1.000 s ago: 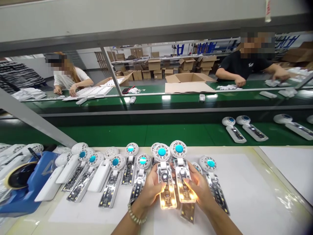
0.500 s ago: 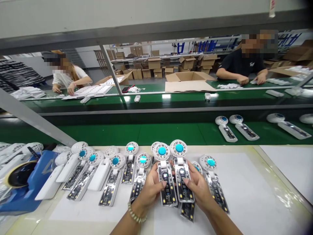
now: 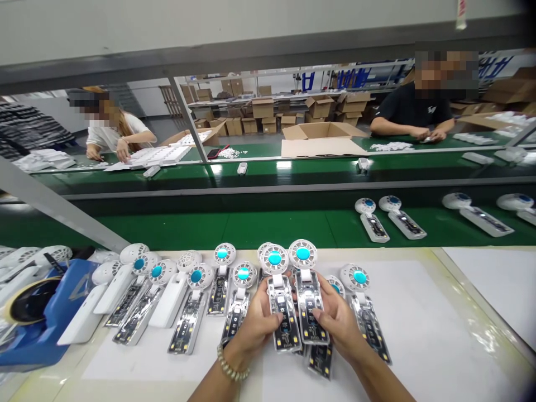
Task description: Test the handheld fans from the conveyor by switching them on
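Note:
My left hand (image 3: 260,321) grips a small handheld fan (image 3: 285,321) with a white round head, blue centre and clear handle showing a dark circuit board. In my right hand (image 3: 337,321) is a matching fan (image 3: 310,304), held upright beside the first, with my thumb on its handle. Both heads point away from me. Under them, another fan (image 3: 320,360) lies partly hidden on the white sheet. More of these fans lie to the left (image 3: 186,324), and one rests to the right of my right hand (image 3: 372,326).
A blue tape dispenser (image 3: 62,301) stands at the left by white fans. Beyond the bench, a green belt (image 3: 268,226) carries several fans (image 3: 402,218). Two people work across the line, near an open cardboard box (image 3: 324,146). A slanted metal post (image 3: 62,204) rises at left.
Fans on the near belt have moved left, while small parts on the far belt have moved right. Both hands keep their fans, with handles tilted slightly differently.

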Tool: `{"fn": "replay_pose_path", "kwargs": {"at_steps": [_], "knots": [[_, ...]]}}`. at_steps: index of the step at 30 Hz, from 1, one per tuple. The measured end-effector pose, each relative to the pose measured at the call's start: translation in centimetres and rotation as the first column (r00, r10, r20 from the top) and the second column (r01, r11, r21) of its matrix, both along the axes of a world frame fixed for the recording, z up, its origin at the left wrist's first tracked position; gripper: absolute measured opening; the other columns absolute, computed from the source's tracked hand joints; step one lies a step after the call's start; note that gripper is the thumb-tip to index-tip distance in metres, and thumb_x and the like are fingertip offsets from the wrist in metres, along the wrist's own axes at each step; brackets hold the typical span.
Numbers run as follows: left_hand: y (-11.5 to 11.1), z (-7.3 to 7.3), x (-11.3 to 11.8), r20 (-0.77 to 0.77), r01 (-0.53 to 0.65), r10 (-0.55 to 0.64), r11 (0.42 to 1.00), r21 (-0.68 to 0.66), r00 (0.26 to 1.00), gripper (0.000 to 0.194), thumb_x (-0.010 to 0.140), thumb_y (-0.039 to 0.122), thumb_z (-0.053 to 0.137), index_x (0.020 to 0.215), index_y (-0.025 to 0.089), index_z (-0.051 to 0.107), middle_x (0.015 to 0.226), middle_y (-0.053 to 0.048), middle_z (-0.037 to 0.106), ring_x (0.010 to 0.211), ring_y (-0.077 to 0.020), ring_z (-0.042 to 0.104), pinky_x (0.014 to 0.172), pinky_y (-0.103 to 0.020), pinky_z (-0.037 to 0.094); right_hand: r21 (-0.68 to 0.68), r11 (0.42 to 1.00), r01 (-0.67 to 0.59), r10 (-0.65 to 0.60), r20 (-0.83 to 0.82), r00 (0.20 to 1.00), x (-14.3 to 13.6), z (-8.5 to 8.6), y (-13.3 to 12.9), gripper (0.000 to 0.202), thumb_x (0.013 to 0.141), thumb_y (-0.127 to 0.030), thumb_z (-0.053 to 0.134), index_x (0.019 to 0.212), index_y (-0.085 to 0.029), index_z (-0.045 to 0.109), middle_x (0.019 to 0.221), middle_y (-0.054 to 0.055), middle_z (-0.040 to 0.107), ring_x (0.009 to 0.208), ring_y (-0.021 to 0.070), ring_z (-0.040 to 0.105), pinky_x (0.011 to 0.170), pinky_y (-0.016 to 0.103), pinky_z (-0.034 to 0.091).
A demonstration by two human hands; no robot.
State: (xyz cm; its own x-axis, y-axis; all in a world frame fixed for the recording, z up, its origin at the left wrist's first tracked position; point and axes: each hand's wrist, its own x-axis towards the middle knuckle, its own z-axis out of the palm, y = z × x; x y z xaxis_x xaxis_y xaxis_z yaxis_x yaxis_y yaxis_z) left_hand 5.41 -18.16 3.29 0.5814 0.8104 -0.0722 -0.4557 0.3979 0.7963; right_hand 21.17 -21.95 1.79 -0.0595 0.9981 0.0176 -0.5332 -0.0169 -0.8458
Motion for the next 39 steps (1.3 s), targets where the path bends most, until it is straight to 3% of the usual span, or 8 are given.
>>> {"fn": "replay_pose_path", "kwargs": {"at_steps": [8,16,21,27,39], "knots": [[0.0,0.5,0.2,-0.014,0.000,0.000,1.000,0.007,1.000,0.073,0.060,0.028,0.073,0.123,0.016,0.037,0.103,-0.013,0.059,0.104,-0.0302,0.053,0.084,-0.040,0.044,0.037,0.999,0.020,-0.020,-0.001,1.000,-0.2,0.1,0.1,0.068,0.071,-0.035,0.066,0.128,-0.022,0.033,0.131,0.012,0.045,0.122,0.0284,0.038,0.104,0.046,0.026],[0.1,-0.1,-0.2,-0.001,0.039,-0.039,0.999,0.018,0.999,0.069,0.064,0.025,0.071,0.124,0.020,0.036,0.116,-0.012,0.053,0.105,-0.0276,0.052,0.089,-0.039,0.040,0.035,0.999,0.035,-0.035,0.018,0.999,-0.2,0.3,0.1,0.067,0.070,-0.036,0.067,0.128,-0.023,0.034,0.129,0.012,0.047,0.121,0.0286,0.040,0.100,0.046,0.032],[0.1,-0.4,-0.3,-0.006,0.038,-0.038,0.999,0.023,0.999,0.065,0.064,0.025,0.071,0.120,0.021,0.037,0.112,-0.011,0.055,0.104,-0.0274,0.053,0.089,-0.040,0.041,0.035,0.998,0.057,-0.057,-0.003,0.998,-0.5,0.1,0.2,0.068,0.068,-0.038,0.068,0.126,-0.023,0.037,0.127,0.012,0.049,0.118,0.0297,0.043,0.098,0.046,0.034],[0.3,-0.7,-0.3,-0.014,0.025,-0.025,0.998,0.054,1.000,0.061,0.064,0.026,0.071,0.117,0.021,0.040,0.110,-0.010,0.055,0.104,-0.0266,0.052,0.091,-0.040,0.039,0.038,0.996,0.077,-0.076,-0.026,0.997,-0.5,-0.5,0.2,0.069,0.069,-0.035,0.068,0.127,-0.022,0.034,0.132,0.012,0.045,0.122,0.0278,0.039,0.104,0.044,0.026],[0.2,-0.7,-0.2,-0.054,-0.016,0.018,0.999,0.030,0.998,0.066,0.061,0.028,0.073,0.118,0.022,0.042,0.110,-0.009,0.057,0.101,-0.0264,0.055,0.090,-0.039,0.040,0.038,0.997,0.061,-0.061,-0.002,0.998,-0.5,0.0,0.1,0.077,0.068,-0.038,0.068,0.132,-0.022,0.029,0.130,0.013,0.046,0.122,0.0294,0.039,0.103,0.047,0.027]]}}
